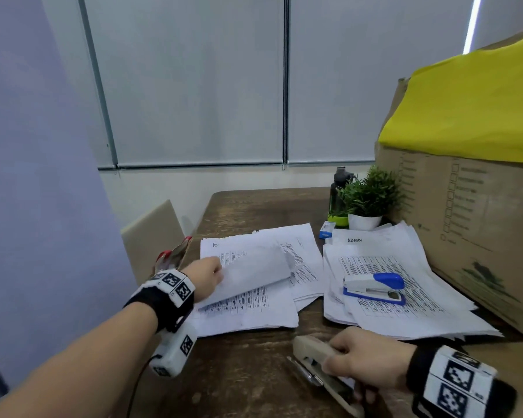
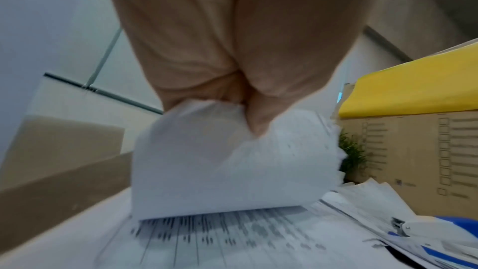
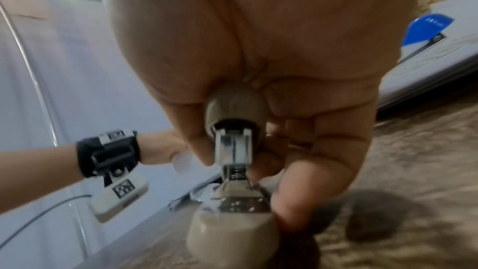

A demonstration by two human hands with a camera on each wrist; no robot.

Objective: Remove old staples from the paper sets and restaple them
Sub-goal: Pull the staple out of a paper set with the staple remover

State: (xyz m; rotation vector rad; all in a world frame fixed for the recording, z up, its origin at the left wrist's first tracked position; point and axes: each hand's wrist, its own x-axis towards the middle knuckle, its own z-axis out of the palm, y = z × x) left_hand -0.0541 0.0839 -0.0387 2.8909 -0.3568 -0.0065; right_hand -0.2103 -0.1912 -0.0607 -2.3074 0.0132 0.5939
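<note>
My left hand [image 1: 207, 274] pinches a set of white sheets [image 1: 251, 271] at its left corner and lifts it, curled over, off the left pile of printed papers [image 1: 248, 309]. In the left wrist view the fingers [image 2: 254, 114] bunch the lifted paper set [image 2: 227, 163] above the printed pile [image 2: 232, 238]. My right hand [image 1: 366, 360] grips a beige stapler [image 1: 313, 352] near the table's front edge, its top arm raised off the base. In the right wrist view the beige stapler [image 3: 234, 150] sits between thumb and fingers. A blue and white stapler [image 1: 373, 288] lies on the right paper pile [image 1: 405, 297].
A large cardboard box [image 1: 477, 224] with yellow cloth [image 1: 471, 107] on top fills the right side. A small potted plant [image 1: 367, 200], a dark bottle [image 1: 338, 188] and a small blue staple box [image 1: 326, 230] stand at the back. Red-handled scissors [image 1: 175, 251] lie off the table's left edge, near a beige chair [image 1: 151, 233].
</note>
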